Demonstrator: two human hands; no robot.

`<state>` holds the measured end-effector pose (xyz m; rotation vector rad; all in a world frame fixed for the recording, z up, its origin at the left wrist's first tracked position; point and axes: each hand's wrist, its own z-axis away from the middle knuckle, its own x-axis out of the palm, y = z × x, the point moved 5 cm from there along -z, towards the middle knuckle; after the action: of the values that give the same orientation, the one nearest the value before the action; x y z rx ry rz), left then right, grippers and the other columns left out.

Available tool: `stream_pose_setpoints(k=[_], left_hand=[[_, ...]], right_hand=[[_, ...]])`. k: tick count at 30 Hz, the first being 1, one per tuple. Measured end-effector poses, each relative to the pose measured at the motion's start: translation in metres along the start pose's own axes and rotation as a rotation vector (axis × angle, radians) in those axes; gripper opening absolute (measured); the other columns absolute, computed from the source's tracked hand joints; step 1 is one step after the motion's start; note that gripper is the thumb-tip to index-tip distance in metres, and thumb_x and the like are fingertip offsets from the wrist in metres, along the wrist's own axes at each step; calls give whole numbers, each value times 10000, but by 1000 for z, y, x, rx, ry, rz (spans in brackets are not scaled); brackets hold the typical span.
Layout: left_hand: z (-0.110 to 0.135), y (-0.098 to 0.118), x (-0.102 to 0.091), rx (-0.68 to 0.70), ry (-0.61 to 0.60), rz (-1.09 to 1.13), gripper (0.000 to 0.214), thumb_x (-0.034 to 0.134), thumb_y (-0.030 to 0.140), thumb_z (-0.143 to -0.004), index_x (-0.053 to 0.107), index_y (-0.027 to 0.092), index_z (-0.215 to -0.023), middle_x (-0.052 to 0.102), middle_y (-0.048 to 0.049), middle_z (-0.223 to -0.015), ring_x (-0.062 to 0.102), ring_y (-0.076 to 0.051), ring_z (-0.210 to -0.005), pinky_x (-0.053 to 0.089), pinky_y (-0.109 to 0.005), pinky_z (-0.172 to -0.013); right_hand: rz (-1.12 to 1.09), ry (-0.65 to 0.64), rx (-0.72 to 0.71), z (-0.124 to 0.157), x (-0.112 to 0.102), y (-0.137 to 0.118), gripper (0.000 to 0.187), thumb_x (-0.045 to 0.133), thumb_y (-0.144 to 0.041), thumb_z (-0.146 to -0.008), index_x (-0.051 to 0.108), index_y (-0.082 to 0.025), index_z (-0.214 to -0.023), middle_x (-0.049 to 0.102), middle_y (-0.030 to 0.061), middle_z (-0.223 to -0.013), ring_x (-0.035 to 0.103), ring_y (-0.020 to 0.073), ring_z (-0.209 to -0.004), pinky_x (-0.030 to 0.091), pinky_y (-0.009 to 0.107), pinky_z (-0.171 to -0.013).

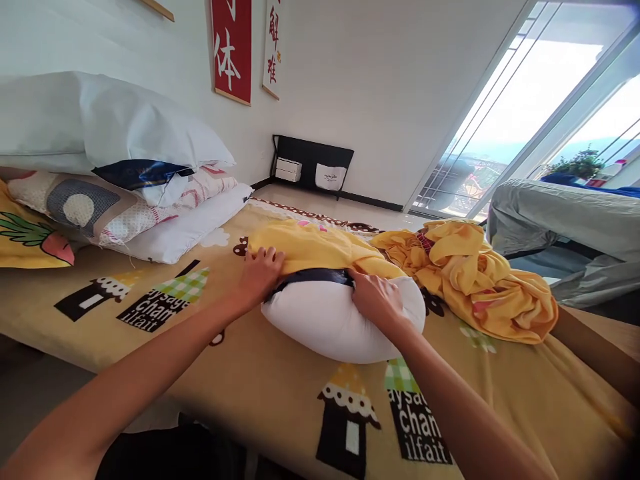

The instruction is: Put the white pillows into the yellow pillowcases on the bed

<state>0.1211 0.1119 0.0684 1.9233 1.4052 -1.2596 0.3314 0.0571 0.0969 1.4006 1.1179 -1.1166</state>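
Observation:
A white pillow (310, 320) lies on the patterned bed cover, its far part inside a yellow pillowcase (320, 247). A dark blue band (317, 275) shows on the pillow along the pillowcase's mouth. My left hand (263, 270) is closed on the left side of the pillowcase opening, fingers bent over the yellow cloth. On the near right part of the pillow, my right hand (375, 297) grips the white fabric beside the dark band, fingertips close to the pillowcase edge. Some of the right fingertips are hidden. To the right lies a crumpled heap of yellow cloth (465, 273).
Stacked pillows (150, 133) stand at the left, beside a yellow piece with a carrot print (35, 230). The bed cover (270, 393) spans the surface. Beyond are a black low stand (310, 153), a grey-draped piece (565, 207) and tall windows (520, 107).

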Motion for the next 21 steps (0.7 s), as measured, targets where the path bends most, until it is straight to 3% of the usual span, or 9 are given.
stream_pose_setpoints(k=[5,8,11,17,21], left_hand=[[2,-10,13,-185,-4,49,390,512,440,-878,571,119,-1091,601,-191,-1064,550,-355,-1013,396,-461,-825],[-2,-22,25,-342,-157,192,483,501,571,-840,628,131,-993,664,-162,-946,622,-317,-881,423,-389,-755],[-3,-27,35,-369,-259,326,516,444,625,-839,657,155,-818,683,-130,-811,644,-284,-785,418,-321,-657],[-5,-17,23,-249,36,573,112,546,261,-844,620,178,-832,664,-92,-946,615,-225,-892,433,-288,-729],[-14,-7,23,-265,111,777,127,550,152,-794,577,174,-671,647,-73,-850,591,-213,-871,434,-306,-788]], right_hand=[[-62,52,106,0,1,22,538,372,-223,-869,447,-323,-1393,703,93,-1068,642,260,-942,421,361,-788],[-76,62,143,-4,-2,32,531,372,-252,-877,443,-326,-1398,700,95,-1078,638,263,-954,422,365,-802],[-93,49,171,-6,-3,41,535,372,-266,-877,435,-327,-1404,686,96,-1121,630,266,-981,425,371,-821],[-99,43,196,-9,1,54,570,375,-267,-855,410,-311,-1423,666,101,-1161,621,272,-1009,440,364,-816],[-93,34,224,-11,5,63,584,372,-264,-849,395,-309,-1431,654,108,-1182,618,273,-1017,447,355,-796]])
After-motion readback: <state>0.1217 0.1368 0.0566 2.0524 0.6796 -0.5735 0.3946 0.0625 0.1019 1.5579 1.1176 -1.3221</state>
